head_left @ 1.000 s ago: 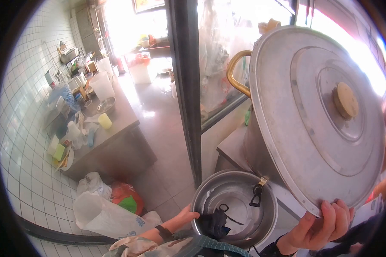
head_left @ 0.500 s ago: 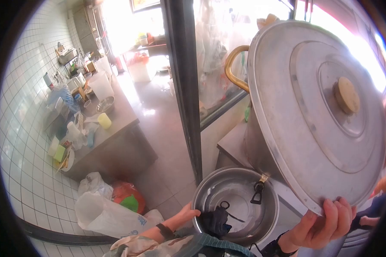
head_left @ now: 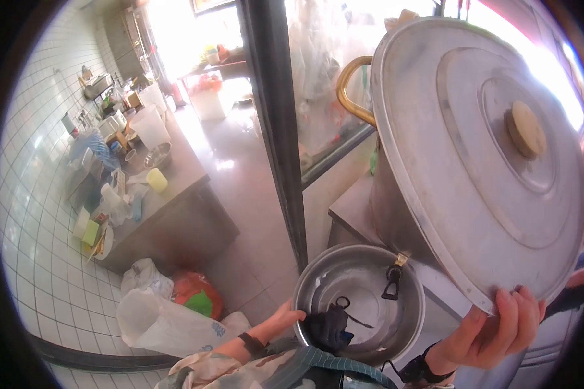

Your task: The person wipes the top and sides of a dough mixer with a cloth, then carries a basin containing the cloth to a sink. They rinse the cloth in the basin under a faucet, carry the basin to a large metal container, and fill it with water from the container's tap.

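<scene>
The lid is a large round disc of dull brushed metal with stepped concentric rings and a flat, pale, round knob at its centre. It stands tilted steeply on edge against the tall metal stockpot, which rests on the steel counter and carries a curved brass-coloured handle and a small tap near its base.

The right hand grips the lower rim of the lid, fingers curled over the front face, thumb behind the edge, wrist bent upward. The left hand is closed on the near rim of a round, smooth, shiny metal bowl held below the tap; the forearm runs in from the lower left with a dark band at the wrist. A crumpled dark cloth lies inside the bowl at its near side.

Compared with the frame one second earlier, the lid sits slightly higher and the right hand has moved a little lower and to the right along its rim. The bowl and left hand remain in nearly the same position.

To the left, a steel worktop carries a yellow cup near its front edge.
</scene>
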`<control>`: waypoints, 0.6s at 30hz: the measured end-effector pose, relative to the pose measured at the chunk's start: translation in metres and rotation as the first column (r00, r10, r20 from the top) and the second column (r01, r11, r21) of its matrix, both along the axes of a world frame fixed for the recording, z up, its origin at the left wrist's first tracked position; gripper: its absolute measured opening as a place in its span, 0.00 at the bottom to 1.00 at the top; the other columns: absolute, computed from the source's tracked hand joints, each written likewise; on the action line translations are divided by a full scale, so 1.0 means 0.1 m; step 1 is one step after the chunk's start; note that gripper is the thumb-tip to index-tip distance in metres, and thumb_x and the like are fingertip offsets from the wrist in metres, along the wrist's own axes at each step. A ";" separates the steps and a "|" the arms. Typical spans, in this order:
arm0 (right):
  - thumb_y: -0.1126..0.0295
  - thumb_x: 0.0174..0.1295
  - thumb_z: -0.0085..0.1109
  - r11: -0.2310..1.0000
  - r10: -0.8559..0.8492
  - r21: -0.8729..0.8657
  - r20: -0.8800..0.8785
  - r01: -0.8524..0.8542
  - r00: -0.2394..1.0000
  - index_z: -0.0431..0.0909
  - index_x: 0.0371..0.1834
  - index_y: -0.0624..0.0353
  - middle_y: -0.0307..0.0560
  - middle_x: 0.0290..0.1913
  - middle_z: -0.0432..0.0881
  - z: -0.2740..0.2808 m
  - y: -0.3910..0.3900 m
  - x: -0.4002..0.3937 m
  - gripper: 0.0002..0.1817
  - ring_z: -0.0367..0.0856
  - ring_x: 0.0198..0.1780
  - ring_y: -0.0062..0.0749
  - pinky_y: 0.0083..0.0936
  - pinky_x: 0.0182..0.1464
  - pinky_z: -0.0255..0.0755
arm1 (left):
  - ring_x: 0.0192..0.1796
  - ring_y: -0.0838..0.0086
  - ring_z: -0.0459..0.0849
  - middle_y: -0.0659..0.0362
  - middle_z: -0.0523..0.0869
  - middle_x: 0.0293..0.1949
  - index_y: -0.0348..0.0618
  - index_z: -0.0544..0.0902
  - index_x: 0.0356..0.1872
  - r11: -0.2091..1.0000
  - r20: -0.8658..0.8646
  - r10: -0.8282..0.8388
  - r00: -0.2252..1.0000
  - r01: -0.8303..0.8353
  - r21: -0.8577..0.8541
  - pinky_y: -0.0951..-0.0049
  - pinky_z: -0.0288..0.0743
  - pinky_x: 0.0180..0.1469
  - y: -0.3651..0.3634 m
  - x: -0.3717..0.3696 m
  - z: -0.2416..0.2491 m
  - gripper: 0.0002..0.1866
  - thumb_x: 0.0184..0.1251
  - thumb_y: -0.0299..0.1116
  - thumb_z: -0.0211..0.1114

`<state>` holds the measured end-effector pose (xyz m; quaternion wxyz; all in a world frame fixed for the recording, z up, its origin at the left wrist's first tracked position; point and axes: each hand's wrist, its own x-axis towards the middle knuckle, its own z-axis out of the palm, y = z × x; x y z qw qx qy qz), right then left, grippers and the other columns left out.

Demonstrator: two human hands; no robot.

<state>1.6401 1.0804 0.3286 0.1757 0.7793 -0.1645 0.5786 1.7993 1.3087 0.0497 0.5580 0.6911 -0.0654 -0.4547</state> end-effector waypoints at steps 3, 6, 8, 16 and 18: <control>0.62 0.59 0.52 0.997 0.068 -0.034 0.021 -0.067 0.997 0.77 0.41 0.62 0.49 0.45 0.73 0.00 -0.04 0.02 0.15 0.73 0.49 0.42 0.47 0.63 0.58 | 0.45 0.67 0.74 0.54 0.78 0.41 0.31 0.73 0.49 1.000 0.020 0.015 1.000 -0.015 0.012 0.72 0.67 0.51 0.01 -0.01 -0.02 0.23 0.48 0.26 0.58; 0.59 0.57 0.55 0.983 0.102 -0.160 0.057 -0.092 0.993 0.77 0.32 0.56 0.41 0.34 0.75 0.07 -0.12 0.12 0.12 0.73 0.40 0.37 0.39 0.53 0.68 | 0.43 0.69 0.75 0.55 0.79 0.38 0.30 0.76 0.45 0.985 0.051 -0.057 0.997 0.048 0.165 0.71 0.68 0.49 0.05 0.07 -0.29 0.19 0.48 0.25 0.58; 0.61 0.59 0.57 0.976 0.202 -0.084 -0.008 -0.202 0.979 0.77 0.42 0.64 0.47 0.45 0.72 0.02 -0.11 0.10 0.16 0.73 0.48 0.41 0.43 0.61 0.59 | 0.41 0.70 0.75 0.56 0.80 0.37 0.30 0.76 0.43 0.994 -0.066 0.047 0.997 -0.040 0.102 0.71 0.69 0.46 0.07 0.06 -0.30 0.18 0.48 0.24 0.58; 0.63 0.58 0.58 0.963 0.260 -0.080 0.001 -0.259 0.966 0.77 0.42 0.63 0.45 0.44 0.72 0.03 -0.13 0.13 0.15 0.72 0.48 0.38 0.36 0.60 0.60 | 0.41 0.70 0.75 0.56 0.79 0.38 0.31 0.75 0.45 0.997 -0.020 0.050 0.999 -0.048 0.063 0.74 0.67 0.45 0.00 0.00 0.01 0.20 0.47 0.26 0.58; 0.64 0.58 0.58 0.958 0.272 -0.087 -0.026 -0.273 0.962 0.77 0.42 0.63 0.45 0.45 0.71 0.04 -0.17 0.12 0.15 0.73 0.48 0.38 0.35 0.60 0.60 | 0.41 0.69 0.75 0.56 0.79 0.38 0.31 0.75 0.45 0.995 -0.026 0.049 0.998 -0.047 0.087 0.74 0.67 0.46 0.01 0.01 -0.03 0.20 0.47 0.26 0.58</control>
